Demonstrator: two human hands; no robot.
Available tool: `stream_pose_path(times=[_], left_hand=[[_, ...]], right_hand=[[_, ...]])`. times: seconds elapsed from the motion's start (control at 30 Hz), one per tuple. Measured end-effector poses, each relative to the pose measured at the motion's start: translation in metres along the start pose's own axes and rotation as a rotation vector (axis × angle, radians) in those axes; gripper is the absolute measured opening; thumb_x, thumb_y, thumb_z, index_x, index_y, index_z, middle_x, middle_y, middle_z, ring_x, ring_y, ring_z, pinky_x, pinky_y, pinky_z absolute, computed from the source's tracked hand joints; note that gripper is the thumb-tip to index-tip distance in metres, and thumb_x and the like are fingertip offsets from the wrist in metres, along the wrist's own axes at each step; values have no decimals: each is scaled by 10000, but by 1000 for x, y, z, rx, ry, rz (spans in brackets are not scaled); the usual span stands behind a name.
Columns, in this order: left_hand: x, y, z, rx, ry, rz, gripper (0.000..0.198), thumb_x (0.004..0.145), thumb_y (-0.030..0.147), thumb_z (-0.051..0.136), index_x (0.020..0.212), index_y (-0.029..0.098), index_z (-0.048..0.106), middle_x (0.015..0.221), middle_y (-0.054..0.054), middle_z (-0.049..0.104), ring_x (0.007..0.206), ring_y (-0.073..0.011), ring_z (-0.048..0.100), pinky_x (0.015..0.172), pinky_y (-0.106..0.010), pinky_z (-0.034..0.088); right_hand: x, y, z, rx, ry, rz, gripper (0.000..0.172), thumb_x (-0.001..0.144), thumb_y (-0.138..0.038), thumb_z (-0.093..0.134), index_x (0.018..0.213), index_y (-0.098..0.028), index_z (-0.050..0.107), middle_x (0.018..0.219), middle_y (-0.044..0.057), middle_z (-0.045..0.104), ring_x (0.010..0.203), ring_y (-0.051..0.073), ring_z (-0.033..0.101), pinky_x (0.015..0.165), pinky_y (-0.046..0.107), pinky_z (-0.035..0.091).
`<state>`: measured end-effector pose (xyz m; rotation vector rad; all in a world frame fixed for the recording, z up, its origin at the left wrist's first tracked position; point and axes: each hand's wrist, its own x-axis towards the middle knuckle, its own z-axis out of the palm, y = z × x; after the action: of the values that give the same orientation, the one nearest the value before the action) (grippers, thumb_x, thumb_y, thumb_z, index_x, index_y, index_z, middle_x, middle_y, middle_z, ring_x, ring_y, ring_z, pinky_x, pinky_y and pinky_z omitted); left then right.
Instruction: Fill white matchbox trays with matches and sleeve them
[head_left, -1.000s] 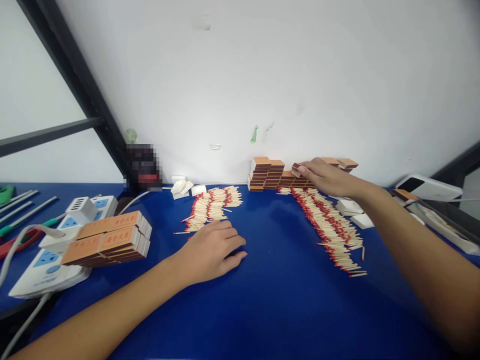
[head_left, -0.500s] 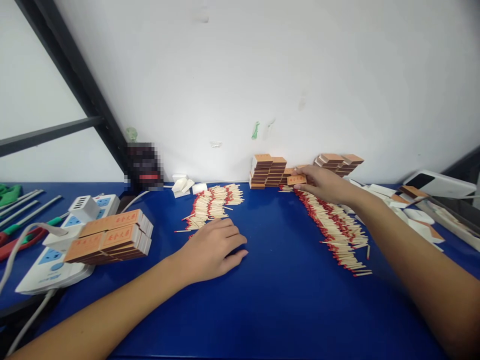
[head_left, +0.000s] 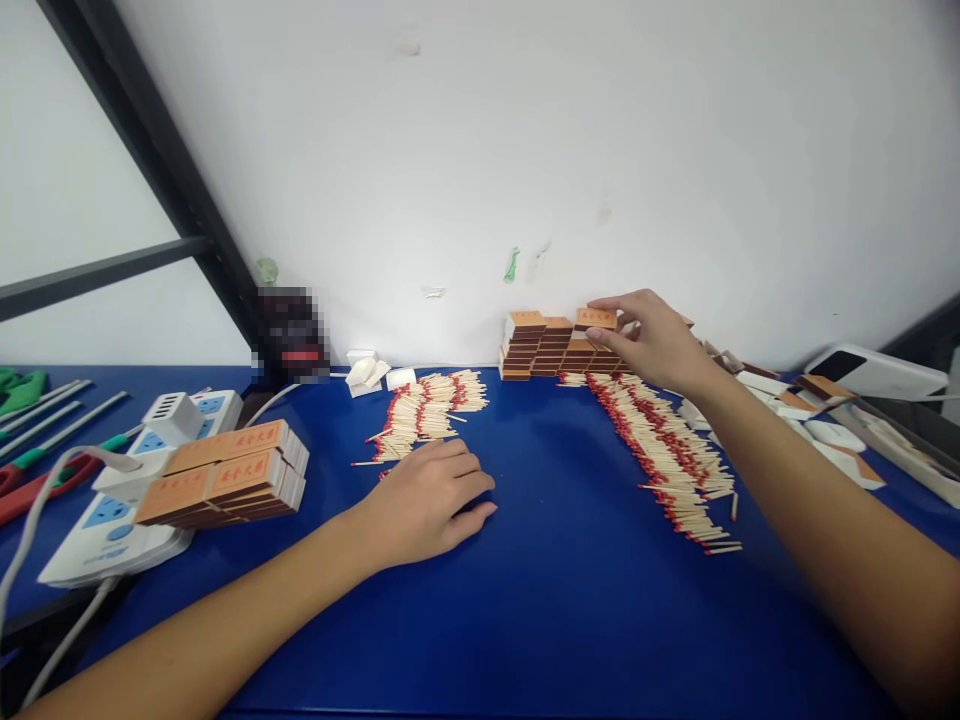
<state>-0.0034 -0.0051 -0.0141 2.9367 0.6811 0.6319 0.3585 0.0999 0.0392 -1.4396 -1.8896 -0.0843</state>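
My right hand [head_left: 651,335] pinches an orange matchbox [head_left: 598,318] between thumb and fingers, just over the lower part of a row of stacked matchboxes [head_left: 551,345] by the wall. Whether the box touches those below, I cannot tell. My left hand [head_left: 431,503] lies palm down on the blue table, fingers loosely bent and apart, holding nothing. Just beyond its knuckles is a pile of red-tipped matches [head_left: 427,405]. A longer band of loose matches [head_left: 664,465] stretches toward me below my right hand.
At left, banded matchboxes [head_left: 225,475] rest against a white power strip [head_left: 120,540] with cables. Scissors [head_left: 45,490] lie farther left. White paper pieces [head_left: 366,375] sit near the wall. Opened box parts [head_left: 780,395] and a white power bank [head_left: 874,372] are at right.
My right hand has risen with the matchbox from low in front of the stacks to the top of the shorter ones. My left hand stays in place.
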Motion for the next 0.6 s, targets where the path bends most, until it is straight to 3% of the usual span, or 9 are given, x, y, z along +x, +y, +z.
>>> stream_pose_path(times=[0.17, 0.27, 0.37, 0.47, 0.6], left_hand=[[0, 1, -1, -2, -16, -9, 217, 1024, 307, 590, 1067, 160, 744, 940, -60, 720, 906, -212, 647, 869, -367, 522], [0, 1, -1, 1, -23, -10, 221, 1024, 311, 588, 1056, 160, 746, 936, -60, 717, 902, -213, 645, 866, -369, 523], [0, 0, 0, -3, -31, -11, 224, 1023, 316, 589, 1052, 160, 747, 937, -60, 712, 905, -211, 643, 870, -367, 524], [0, 0, 0, -1, -35, -18, 226, 1024, 314, 587, 1058, 161, 748, 945, -60, 710, 910, -211, 641, 872, -367, 523], [0, 1, -1, 8, -37, -18, 235, 1029, 313, 578, 1059, 157, 751, 952, -63, 712, 915, -214, 642, 868, -369, 521]], right_hand=[[19, -15, 16, 122, 15, 80, 464, 845, -479, 754, 1221, -206, 747, 1038, 113, 740, 798, 270, 695, 807, 518, 614], [22, -17, 25, 119, 41, 18, 343, 869, -471, 737, 1085, -209, 781, 1122, 130, 723, 886, 282, 705, 828, 519, 620], [21, -13, 31, 145, 91, -1, 328, 864, -471, 748, 1031, -192, 791, 1215, 162, 657, 934, 281, 707, 830, 503, 633], [19, -10, 33, 160, 105, 14, 321, 858, -442, 761, 1045, -182, 785, 1164, 152, 642, 889, 259, 701, 833, 495, 638], [19, -20, 27, 89, 98, -98, 293, 904, -450, 719, 1059, -207, 773, 1119, 130, 641, 919, 264, 678, 799, 467, 622]])
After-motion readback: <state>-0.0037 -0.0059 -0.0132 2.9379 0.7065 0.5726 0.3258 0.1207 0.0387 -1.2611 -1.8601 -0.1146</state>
